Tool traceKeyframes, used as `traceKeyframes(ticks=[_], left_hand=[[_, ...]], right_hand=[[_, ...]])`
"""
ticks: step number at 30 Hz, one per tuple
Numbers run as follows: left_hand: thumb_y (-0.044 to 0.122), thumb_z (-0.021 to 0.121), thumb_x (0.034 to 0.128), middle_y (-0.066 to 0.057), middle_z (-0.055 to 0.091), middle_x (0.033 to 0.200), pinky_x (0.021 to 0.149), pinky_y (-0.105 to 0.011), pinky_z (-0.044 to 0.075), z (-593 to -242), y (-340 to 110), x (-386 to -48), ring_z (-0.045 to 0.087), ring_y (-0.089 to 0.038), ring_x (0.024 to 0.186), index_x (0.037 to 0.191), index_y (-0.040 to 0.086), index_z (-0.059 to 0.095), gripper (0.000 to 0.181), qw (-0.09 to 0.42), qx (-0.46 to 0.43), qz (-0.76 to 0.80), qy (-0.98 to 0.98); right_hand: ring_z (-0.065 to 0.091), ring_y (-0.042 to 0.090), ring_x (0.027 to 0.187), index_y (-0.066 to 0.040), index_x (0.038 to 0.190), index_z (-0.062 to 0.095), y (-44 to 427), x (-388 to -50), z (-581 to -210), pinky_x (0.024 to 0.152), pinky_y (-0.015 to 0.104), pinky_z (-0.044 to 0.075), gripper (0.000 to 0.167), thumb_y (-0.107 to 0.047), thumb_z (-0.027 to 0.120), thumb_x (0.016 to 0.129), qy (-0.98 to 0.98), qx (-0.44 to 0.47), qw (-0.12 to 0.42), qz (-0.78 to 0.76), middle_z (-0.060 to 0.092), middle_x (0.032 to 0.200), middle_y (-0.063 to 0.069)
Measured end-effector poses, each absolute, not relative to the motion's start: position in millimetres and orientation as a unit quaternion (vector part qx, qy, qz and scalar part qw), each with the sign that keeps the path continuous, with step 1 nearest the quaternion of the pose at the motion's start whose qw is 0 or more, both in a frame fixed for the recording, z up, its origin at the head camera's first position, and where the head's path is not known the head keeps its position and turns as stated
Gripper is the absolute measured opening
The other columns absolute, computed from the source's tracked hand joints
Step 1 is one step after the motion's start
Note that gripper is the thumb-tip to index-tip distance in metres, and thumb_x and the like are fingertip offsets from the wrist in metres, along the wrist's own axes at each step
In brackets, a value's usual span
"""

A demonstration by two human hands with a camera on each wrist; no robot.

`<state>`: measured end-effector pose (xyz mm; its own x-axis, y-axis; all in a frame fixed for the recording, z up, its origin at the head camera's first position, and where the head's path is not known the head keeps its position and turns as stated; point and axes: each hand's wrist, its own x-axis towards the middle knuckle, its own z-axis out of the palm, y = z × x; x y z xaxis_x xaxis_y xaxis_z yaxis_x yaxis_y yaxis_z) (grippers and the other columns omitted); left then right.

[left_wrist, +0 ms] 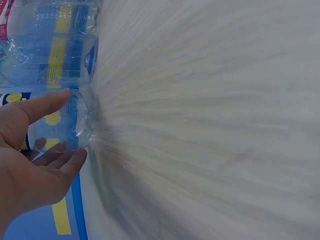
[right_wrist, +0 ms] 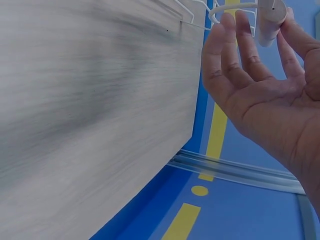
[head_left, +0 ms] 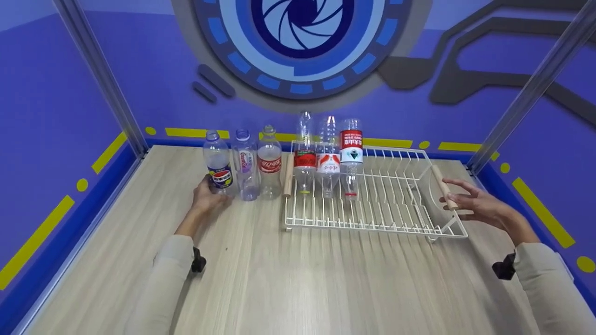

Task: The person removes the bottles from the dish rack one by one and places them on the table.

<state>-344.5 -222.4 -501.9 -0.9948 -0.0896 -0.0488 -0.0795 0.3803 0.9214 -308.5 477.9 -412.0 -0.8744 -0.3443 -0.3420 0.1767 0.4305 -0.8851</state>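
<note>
My left hand [head_left: 209, 199] holds the lower part of a clear plastic bottle [head_left: 216, 151] with a dark blue label, its thumb across the near side. In the left wrist view the bottle's bottom [left_wrist: 80, 122] shows between thumb and fingers. Beside it stand an uncapped bottle with a white and purple label [head_left: 247, 167] and a red-labelled bottle [head_left: 270, 163]. On the right, my right hand [head_left: 484, 204] is at the wooden handle [head_left: 444, 186] of a white wire dish rack [head_left: 372, 228]. The thumb touches that handle; the other fingers are loosely spread.
Three clear bottles stand in the rack's left part: one with a red and dark label [head_left: 305, 159], one with a white and red label [head_left: 328, 163], one with a red and white label [head_left: 351, 149]. A second wooden handle [head_left: 288, 177] is at the rack's left end.
</note>
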Motion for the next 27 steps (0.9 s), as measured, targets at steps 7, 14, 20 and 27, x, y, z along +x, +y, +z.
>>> traceKeyframes(ticks=[7,14,20,27], left_hand=[[-0.006,0.070,0.0848,-0.030,0.034,0.160,0.126,-0.052,0.027,-494.6,-234.7,-335.3,0.033,-0.045,0.150,0.159,-0.003,0.021,0.089,0.014,0.033,-0.542,-0.840],[0.004,0.072,0.0903,-0.030,0.041,0.155,0.120,-0.056,0.035,-479.4,-250.8,-313.5,0.039,-0.046,0.145,0.156,-0.001,0.029,0.079,0.013,0.040,-0.519,-0.854],[0.010,0.067,0.0963,-0.027,0.057,0.139,0.105,-0.037,0.049,-471.8,-251.6,-293.2,0.055,-0.037,0.129,0.141,-0.002,0.051,0.049,0.035,0.044,-0.522,-0.851],[0.008,0.065,0.0985,-0.021,0.066,0.123,0.082,-0.011,0.047,-463.9,-230.2,-275.9,0.061,-0.021,0.109,0.125,-0.001,0.064,0.028,0.035,0.022,-0.529,-0.847]], right_hand=[[0.068,0.008,0.112,-0.030,0.164,0.015,474.8,-305.9,-408.5,0.090,0.029,0.057,0.062,-0.031,0.046,0.110,0.828,-0.056,0.245,-0.501,0.069,0.123,-0.014],[0.068,0.006,0.110,-0.031,0.164,0.016,474.4,-304.4,-404.8,0.088,0.032,0.058,0.061,-0.031,0.045,0.110,0.834,-0.059,0.239,-0.495,0.070,0.124,-0.011],[0.068,0.004,0.109,-0.029,0.164,0.013,473.4,-303.9,-406.1,0.089,0.032,0.057,0.061,-0.031,0.043,0.111,0.834,-0.057,0.232,-0.497,0.071,0.124,-0.012],[0.068,0.003,0.108,-0.029,0.164,0.013,472.8,-301.8,-410.5,0.092,0.034,0.057,0.061,-0.032,0.042,0.111,0.829,-0.058,0.232,-0.505,0.071,0.122,-0.014]])
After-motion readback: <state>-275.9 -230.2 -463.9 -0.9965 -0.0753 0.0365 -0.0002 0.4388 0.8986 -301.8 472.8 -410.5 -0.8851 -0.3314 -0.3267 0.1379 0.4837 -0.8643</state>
